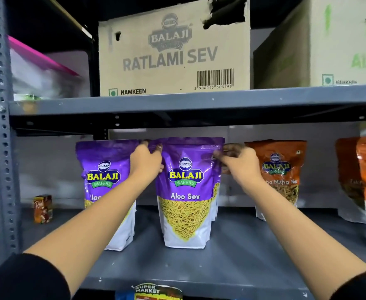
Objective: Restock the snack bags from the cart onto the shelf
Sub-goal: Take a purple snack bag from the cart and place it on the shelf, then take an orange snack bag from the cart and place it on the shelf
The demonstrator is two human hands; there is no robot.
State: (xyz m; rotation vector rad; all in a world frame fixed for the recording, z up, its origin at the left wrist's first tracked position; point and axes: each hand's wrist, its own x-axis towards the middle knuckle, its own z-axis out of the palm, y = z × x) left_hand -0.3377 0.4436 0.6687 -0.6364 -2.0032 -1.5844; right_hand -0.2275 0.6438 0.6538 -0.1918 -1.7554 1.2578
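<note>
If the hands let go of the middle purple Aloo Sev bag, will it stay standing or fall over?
The Aloo Sev bag stands upright on its flat base, so it probably stays. It is tall and looks light, so a nudge near the top may tip it. The glossy film likely feels slippery.

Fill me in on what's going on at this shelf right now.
A person is stocking a grey metal shelf. The left hand and right hand grip the top corners of a purple Aloo Sev bag, which stands upright on the shelf with more purple bags behind it. Another purple bag stands to its left, an orange mix bag to its right. A Ratlami Sev carton sits on the shelf above. No cart is in view.
</note>
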